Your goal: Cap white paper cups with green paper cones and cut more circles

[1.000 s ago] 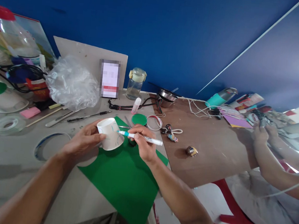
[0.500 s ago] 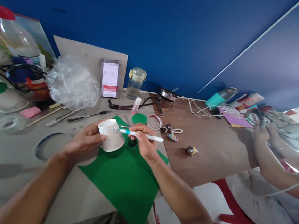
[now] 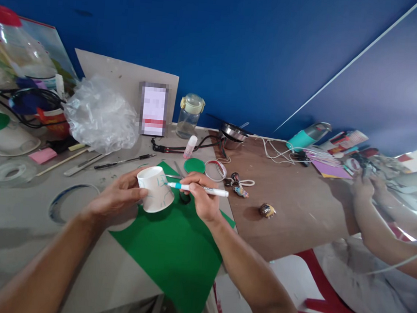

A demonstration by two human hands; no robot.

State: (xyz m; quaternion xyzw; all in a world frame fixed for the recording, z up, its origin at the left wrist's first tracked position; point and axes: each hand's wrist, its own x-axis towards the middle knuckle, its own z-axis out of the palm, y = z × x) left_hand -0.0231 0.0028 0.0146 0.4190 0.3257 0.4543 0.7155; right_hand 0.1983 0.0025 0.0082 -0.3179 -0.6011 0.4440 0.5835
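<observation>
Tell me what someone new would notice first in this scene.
The eye goes first to the middle of the view, where the left hand grips a white paper cup and the right hand holds a white marker with a teal band at its side, above a bright green sheet. A deep blue wall fills the top, and a crumpled clear plastic bag sits back left.

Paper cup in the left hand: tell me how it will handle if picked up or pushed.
The paper cup is likely light for its size, since the left hand carries it easily in its fingers. Its thin-looking wall would probably dent under a hard squeeze. Its tapered round body would likely roll in a curve if tipped over onto the green sheet.
</observation>
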